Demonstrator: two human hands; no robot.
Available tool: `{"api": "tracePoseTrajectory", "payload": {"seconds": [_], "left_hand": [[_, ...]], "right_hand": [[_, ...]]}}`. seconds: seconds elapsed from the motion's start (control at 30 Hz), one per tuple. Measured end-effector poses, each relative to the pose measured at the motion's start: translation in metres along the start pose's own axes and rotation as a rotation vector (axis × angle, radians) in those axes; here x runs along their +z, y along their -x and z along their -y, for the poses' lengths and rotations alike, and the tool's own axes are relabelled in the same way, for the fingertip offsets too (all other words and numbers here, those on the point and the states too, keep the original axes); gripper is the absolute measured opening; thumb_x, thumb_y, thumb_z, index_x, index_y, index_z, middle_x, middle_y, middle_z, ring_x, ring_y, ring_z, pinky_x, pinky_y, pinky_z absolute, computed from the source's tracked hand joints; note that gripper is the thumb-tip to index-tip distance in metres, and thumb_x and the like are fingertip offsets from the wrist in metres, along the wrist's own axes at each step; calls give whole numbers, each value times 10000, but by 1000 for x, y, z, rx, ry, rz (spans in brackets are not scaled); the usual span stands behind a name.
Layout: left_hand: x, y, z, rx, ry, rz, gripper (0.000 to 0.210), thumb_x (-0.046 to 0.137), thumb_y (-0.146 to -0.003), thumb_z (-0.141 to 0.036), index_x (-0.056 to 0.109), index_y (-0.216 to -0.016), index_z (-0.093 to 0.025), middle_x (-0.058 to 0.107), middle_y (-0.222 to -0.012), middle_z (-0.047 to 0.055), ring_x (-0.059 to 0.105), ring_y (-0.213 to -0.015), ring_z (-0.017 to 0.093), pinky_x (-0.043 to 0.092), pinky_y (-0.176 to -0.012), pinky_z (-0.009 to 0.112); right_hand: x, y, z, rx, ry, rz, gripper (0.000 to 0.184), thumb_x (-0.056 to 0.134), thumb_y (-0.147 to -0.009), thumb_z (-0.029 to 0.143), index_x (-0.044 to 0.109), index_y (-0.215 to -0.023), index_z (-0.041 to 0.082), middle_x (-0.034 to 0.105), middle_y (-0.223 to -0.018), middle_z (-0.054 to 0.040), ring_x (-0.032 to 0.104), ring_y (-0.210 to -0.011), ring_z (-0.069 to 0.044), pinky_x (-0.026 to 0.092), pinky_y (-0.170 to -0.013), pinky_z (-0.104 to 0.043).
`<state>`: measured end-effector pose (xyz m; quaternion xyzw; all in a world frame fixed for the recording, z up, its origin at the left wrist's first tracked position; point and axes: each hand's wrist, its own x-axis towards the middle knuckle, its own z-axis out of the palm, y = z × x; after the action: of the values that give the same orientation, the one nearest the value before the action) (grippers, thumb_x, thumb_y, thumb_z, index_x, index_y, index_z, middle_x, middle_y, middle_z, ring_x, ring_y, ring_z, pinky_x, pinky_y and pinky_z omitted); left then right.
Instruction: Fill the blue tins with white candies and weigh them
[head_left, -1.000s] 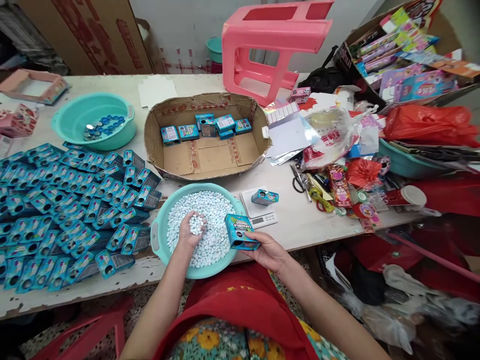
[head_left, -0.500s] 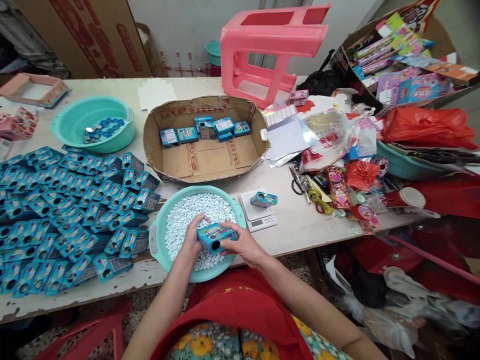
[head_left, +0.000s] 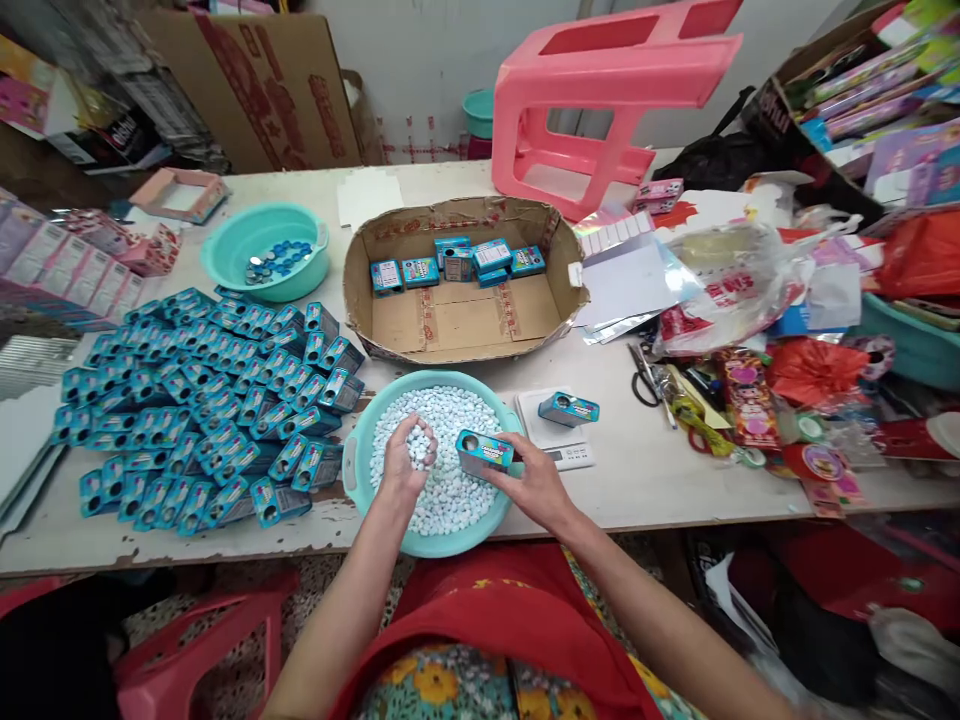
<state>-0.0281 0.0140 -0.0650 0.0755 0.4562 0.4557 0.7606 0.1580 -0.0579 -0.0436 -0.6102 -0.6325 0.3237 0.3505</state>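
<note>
A teal basin [head_left: 352, 462] full of small white candies [head_left: 457, 505] stands at the table's front edge. Over its left half, my left hand [head_left: 407, 462] is cupped round a small heap of the candies. My right hand [head_left: 534, 480] grips a small blue box [head_left: 484, 452] above the basin's right side, with a round dark hole showing at the box's left end. Just right of the basin, another blue box [head_left: 568, 409] rests on a white kitchen scale [head_left: 574, 455].
Many blue boxes [head_left: 225, 400] with round holes stand packed at left. Behind them, a teal bowl [head_left: 217, 260] holds round blue pieces. A cut-down carton [head_left: 465, 335] contains several blue boxes. Scissors [head_left: 643, 378], bags and papers clutter the right; a pink stool [head_left: 517, 130] lies behind.
My hands have moved apart. The left has let go of the box and taken up candies; the right has carried the box rightward. The view has turned left.
</note>
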Motion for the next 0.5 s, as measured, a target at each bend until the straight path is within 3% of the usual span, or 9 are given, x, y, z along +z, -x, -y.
{"api": "tracePoseTrajectory", "payload": {"seconds": [0.17,0.27,0.5], "left_hand": [[28,26,-10,270,40,148,216,630,-725,-320,478,-694,-169,499,-608,-16,516,-529,102,377,-443,203],[35,29,-4,392,-8,108,217,627,-736,-304,474,-669,-166,505,-609,-12,551,-585,118,438,-543,229],[32,25,3,451,-82,15,180,644,-728,-306,527,-720,-170,557,-662,-15,538,-541,99,454,-600,255]], "right_hand": [[13,-5,2,-101,109,79,329,703,-733,301,597,-1034,223,615,-975,-53,571,-938,-230,453,-802,-347],[20,-6,8,-123,142,91,300,672,-755,259,588,-1039,213,615,-975,-59,560,-942,-232,446,-811,-354],[21,-3,19,-148,245,122,358,649,-732,150,571,-1079,196,621,-1009,-76,549,-961,-250,435,-835,-373]]}}
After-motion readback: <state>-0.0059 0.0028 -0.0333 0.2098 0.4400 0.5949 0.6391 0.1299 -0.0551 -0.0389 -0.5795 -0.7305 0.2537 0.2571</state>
